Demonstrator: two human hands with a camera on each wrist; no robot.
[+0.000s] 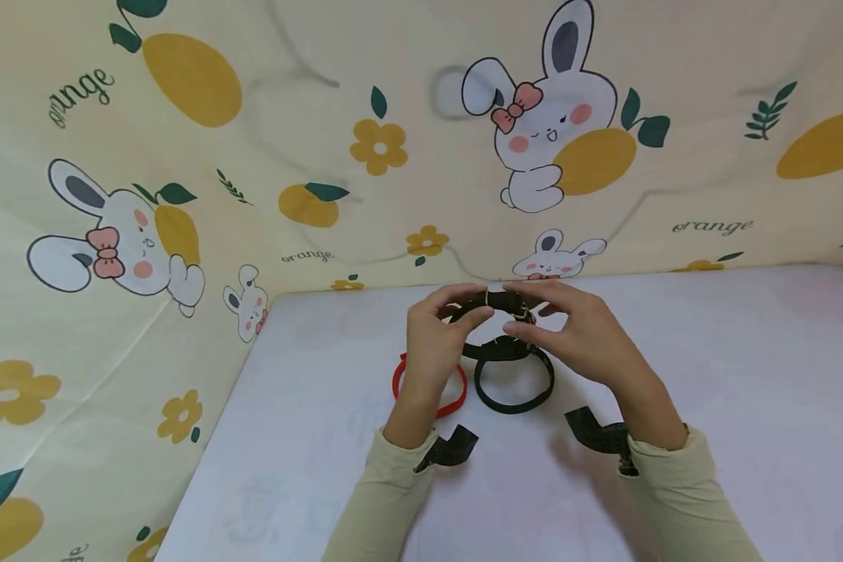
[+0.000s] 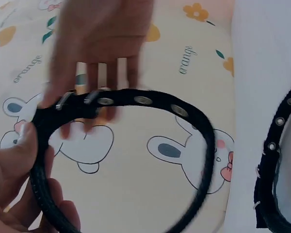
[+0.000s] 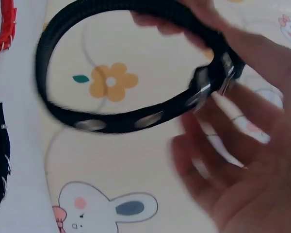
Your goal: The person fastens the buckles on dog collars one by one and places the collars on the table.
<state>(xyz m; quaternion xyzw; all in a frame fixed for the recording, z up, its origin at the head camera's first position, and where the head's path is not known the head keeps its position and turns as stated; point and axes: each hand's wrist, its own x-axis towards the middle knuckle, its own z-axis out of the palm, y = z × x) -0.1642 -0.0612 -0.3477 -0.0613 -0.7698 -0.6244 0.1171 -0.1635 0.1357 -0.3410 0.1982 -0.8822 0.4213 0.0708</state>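
A black collar [image 1: 495, 349] with a metal buckle and a row of metal eyelets is held up over the table as a closed loop. My left hand [image 1: 432, 336] grips one side of its band between thumb and fingers, as the left wrist view shows at lower left. At the buckle [image 3: 228, 68], my right hand [image 1: 576, 328] has its thumb on one side and its fingers behind the strap. Below the held loop, a second black collar [image 1: 513, 407] lies on the table. A red collar [image 1: 457, 402] lies beside it, partly hidden behind my left wrist.
The white tabletop [image 1: 309, 437] meets a cream cloth [image 1: 407, 211] printed with rabbits, oranges and flowers at the back and left. Black straps [image 1: 457, 446] stick out at both wrists, next to the light sleeves [image 1: 386, 499].
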